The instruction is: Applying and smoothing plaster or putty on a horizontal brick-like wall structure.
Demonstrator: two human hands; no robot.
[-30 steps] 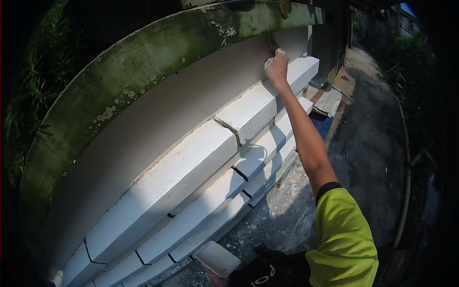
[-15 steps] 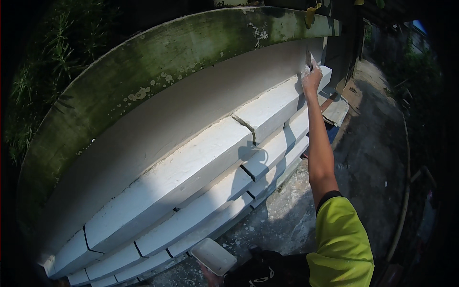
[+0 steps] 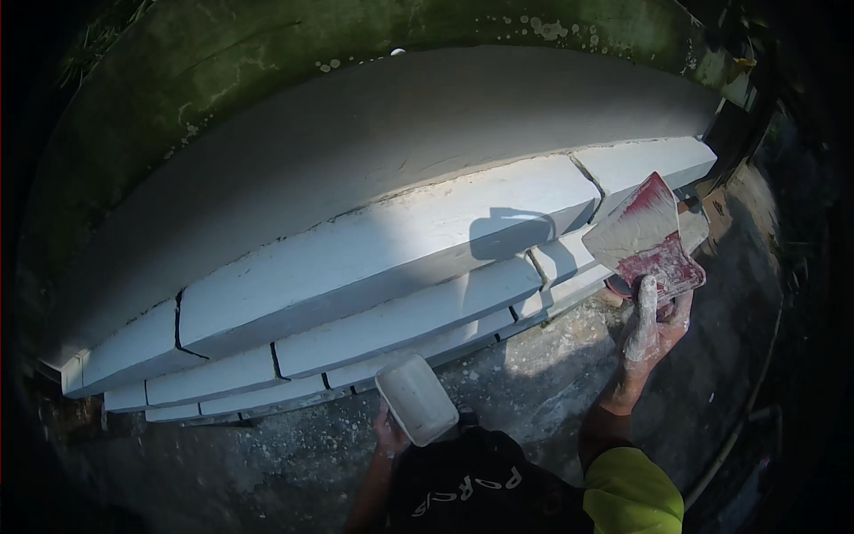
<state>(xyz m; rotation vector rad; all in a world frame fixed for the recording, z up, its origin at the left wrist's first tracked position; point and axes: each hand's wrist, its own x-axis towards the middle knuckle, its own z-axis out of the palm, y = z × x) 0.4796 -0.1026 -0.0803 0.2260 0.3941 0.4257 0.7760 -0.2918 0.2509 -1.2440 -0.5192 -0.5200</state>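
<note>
My right hand [image 3: 656, 331], whitened with paste, grips a red putty scraper [image 3: 656, 255] by its lower end, the thumb pressed on its face. Its broad blade is smeared with white and is raised in front of the right end of the white ledge [image 3: 382, 236]. At lower centre my left hand [image 3: 389, 433] holds a shallow white rectangular tub [image 3: 438, 431] from its left side, close to my body. Most of that hand's fingers are hidden by the tub. White residue lines the tub.
Stepped white bands [image 3: 414, 307] with dark joints curve below the top ledge. Behind rises a grey wall [image 3: 374, 125] under a mossy green arch [image 3: 222, 71]. Paint-spotted concrete floor [image 3: 534, 392] lies below, and a pipe [image 3: 738, 436] runs along the right.
My right hand has drawn back from the ledge's far right end toward me, bringing the scraper into plain sight. The view has turned, and more of the tub and left hand shows.
</note>
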